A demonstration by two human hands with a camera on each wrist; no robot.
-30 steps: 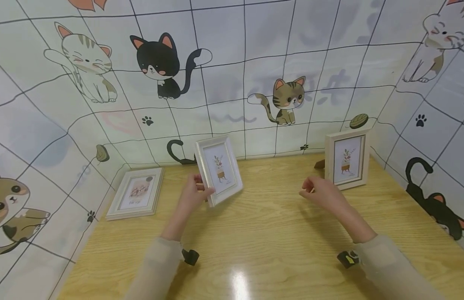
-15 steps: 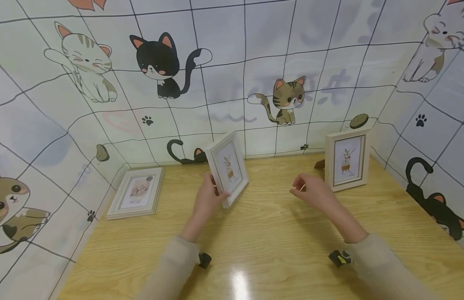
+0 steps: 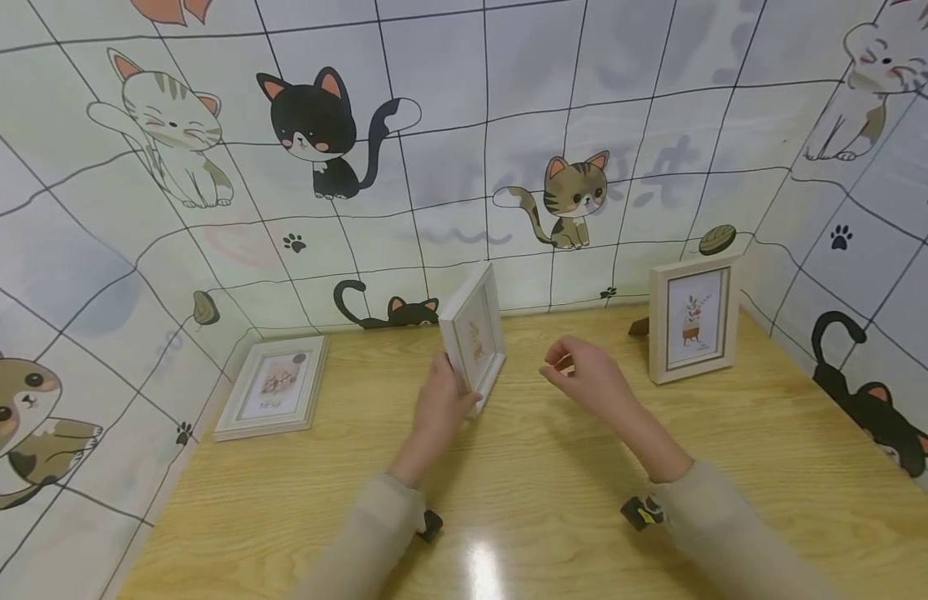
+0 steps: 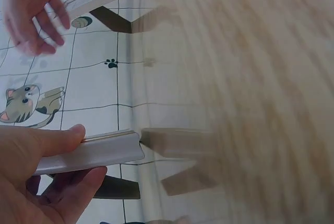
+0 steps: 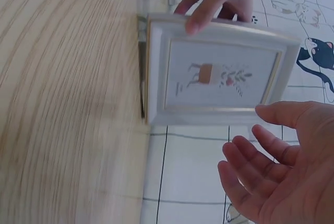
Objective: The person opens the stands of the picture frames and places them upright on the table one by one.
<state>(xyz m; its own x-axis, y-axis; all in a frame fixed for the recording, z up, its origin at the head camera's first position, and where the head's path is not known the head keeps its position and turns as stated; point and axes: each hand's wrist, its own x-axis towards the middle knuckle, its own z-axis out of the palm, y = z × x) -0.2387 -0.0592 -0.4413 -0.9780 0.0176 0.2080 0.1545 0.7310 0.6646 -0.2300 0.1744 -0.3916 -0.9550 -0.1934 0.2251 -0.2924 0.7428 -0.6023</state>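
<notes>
A white picture frame (image 3: 471,337) with a potted-plant print stands upright and turned nearly edge-on near the back wall. My left hand (image 3: 439,400) grips its left side, thumb on the front and fingers behind. In the left wrist view, a dark support leg (image 4: 119,187) sticks out behind the frame's edge (image 4: 102,153). To the right, my right hand (image 3: 593,379) holds nothing, its fingers loosely bent and apart. The right wrist view shows the frame's front (image 5: 224,85), with my right thumb overlapping its edge in that view.
A light wooden frame (image 3: 694,321) with a similar plant print stands at the table's back right. Another white frame (image 3: 272,387) lies face up at the left. Cat-patterned walls (image 3: 448,192) border the wooden table (image 3: 554,517) at the back and sides.
My left hand has carried the white picture frame rightward and turned it until nearly edge-on to the head camera. My right hand has moved left toward it.
</notes>
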